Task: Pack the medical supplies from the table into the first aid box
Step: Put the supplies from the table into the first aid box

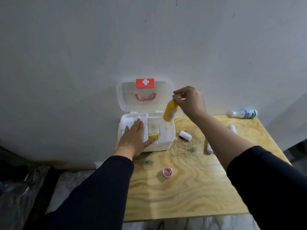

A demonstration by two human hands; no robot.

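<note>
Plywood forms the table [191, 188] on which an open first aid box [166, 141] sits against a grey wall. Nearest the camera, in front of the box, stands a small red-rimmed tape roll [167, 172]. Just right of the box lies a white gauze roll [185, 135], with more white rolls [209, 147] further right. The left hand [134, 138] rests flat, fingers spread, on the white tray in the box's left half, its thumb touching a yellow packet [152, 136] inside. The right hand [189, 101] pinches the cap of a yellow bottle [170, 111], hanging tilted above the box's right side. Far right of the box, a green-labelled white bottle [244, 113] lies at the table's back edge.
</note>
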